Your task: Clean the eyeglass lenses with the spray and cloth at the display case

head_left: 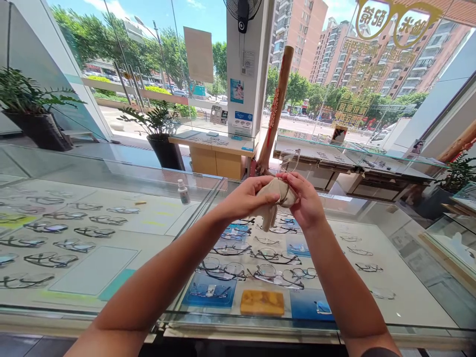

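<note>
My left hand (250, 194) is closed around a beige cloth (268, 216), its thumb lying across the folds. The cloth wraps part of a pair of thin-framed eyeglasses (291, 161), and one clear lens and rim stick up above my fingers. On the other side, my right hand (308, 201) pinches the eyeglasses where frame and cloth meet. The rest of the frame is hidden by the cloth and fingers. Both hands are close together, raised over the glass display counter (386, 292).
Rows of eyeglasses (273, 256) lie under the counter glass, with a yellow-brown block (262, 302) near the front. A small white bottle (183, 192) stands on the left part of the counter. Beyond are a potted plant (163, 144), a wooden post (277, 106) and low display cabinets (215, 156).
</note>
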### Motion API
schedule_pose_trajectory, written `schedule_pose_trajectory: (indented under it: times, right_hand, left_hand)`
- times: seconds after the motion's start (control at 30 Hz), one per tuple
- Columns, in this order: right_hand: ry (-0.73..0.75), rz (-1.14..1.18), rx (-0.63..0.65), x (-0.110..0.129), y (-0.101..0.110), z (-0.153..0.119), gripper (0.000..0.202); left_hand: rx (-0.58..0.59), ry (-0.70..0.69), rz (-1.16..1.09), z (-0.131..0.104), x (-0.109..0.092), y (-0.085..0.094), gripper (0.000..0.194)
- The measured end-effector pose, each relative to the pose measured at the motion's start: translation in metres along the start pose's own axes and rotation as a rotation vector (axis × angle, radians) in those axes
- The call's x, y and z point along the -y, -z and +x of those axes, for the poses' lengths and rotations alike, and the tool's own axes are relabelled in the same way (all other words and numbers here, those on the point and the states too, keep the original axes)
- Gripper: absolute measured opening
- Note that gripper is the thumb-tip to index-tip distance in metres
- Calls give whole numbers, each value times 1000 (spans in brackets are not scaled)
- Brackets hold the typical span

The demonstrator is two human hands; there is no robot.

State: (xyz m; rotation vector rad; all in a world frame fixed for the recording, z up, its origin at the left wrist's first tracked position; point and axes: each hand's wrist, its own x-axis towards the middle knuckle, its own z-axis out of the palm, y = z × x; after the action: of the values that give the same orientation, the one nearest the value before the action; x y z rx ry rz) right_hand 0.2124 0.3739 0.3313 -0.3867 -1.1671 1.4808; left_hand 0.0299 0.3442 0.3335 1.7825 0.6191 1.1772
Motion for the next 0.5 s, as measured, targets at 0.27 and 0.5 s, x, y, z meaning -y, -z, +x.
schedule_pose_trajectory:
  times: [0.27, 0.5]
  right_hand:
    - [-5, 28, 8, -4, -3, -1, 22]
    - [63, 77, -37, -15, -13, -8, 15]
  left_hand:
    - [-123, 6, 25, 2, 8, -6, 34]
    - [-328, -8, -116, 3, 12, -25, 37]
